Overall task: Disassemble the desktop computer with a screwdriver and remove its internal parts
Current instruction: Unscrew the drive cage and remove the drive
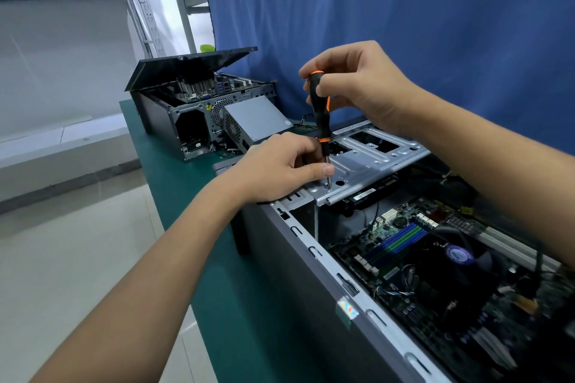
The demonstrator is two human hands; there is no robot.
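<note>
Head view: far left on the green counter (174, 177) sits another open computer (174, 109). My left hand (277, 166) pinches the metal shaft of the screwdriver (320, 112), whose tip stands on the silver bracket (376, 158). My right hand (361, 87) curls its fingers (322, 85) round the handle. The desktop computer (311, 305) lies open, lower right.

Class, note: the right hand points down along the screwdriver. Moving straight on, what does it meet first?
Probably the left hand, pinching the screwdriver shaft just above the silver drive bracket.
</note>
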